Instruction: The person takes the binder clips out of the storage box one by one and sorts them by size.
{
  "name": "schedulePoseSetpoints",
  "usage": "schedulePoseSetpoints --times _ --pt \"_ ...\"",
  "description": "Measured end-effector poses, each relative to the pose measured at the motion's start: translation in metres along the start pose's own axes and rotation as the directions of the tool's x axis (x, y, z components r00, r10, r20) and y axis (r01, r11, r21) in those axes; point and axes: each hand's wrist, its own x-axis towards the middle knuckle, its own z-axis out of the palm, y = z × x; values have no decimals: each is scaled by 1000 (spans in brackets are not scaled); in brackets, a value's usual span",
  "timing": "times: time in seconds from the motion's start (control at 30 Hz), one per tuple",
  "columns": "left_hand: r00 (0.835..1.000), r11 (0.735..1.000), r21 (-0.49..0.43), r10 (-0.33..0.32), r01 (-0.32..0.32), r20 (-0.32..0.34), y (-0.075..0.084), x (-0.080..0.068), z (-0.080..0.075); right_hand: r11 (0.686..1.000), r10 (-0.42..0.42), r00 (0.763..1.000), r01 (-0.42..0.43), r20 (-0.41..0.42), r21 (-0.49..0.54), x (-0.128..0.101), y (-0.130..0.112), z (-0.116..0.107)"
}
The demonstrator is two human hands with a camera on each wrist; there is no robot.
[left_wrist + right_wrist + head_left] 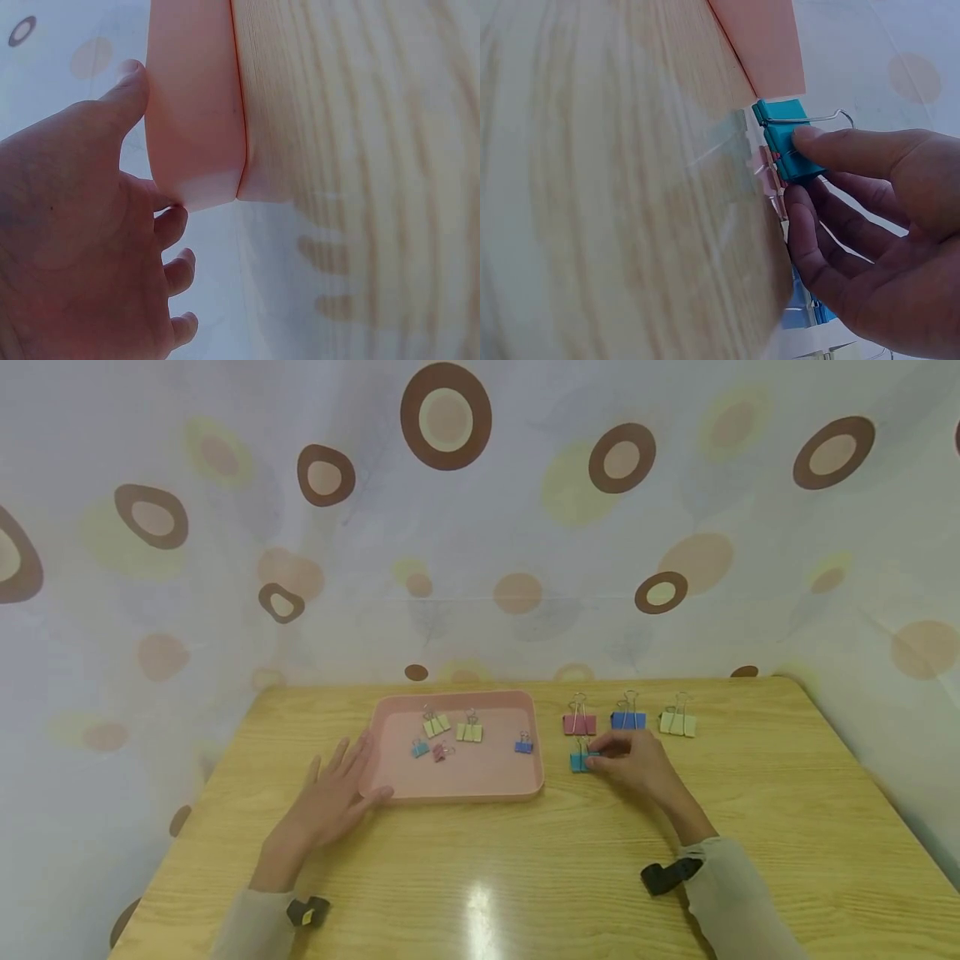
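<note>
right hand (637,764) pinches teal metal binder clip (580,762) on wooden table (750,827), just right of pink plastic tray (457,785). left hand (333,793) flat, fingers straight, touching tray's left edge.

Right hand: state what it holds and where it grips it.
The right hand pinches the teal binder clip by its coloured body, thumb and fingertip on opposite sides, with the clip resting on the wooden table.

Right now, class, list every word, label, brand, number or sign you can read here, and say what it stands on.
None can be read: no text shows on the pink plastic tray, the teal binder clip pinched by the right hand, the wooden table or the spotted curtain.
</note>
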Motion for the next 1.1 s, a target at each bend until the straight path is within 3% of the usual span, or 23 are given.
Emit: schedulePoseSetpoints --times 0.77,1.0,1.1 --pt "1000 1000 3 4 -4 -4 1 0 -2 998 -11 1000 12 19 -55 -1 -4 -2" --pt "1000 1000 6 10 -10 -17 1 -1 -1 996 57 998 -59 -26 -60 -1 -11 -6" --pt "1000 1000 2 4 -4 -8 1 0 -1 998 29 997 -33 -74 -48 1 -16 -10"
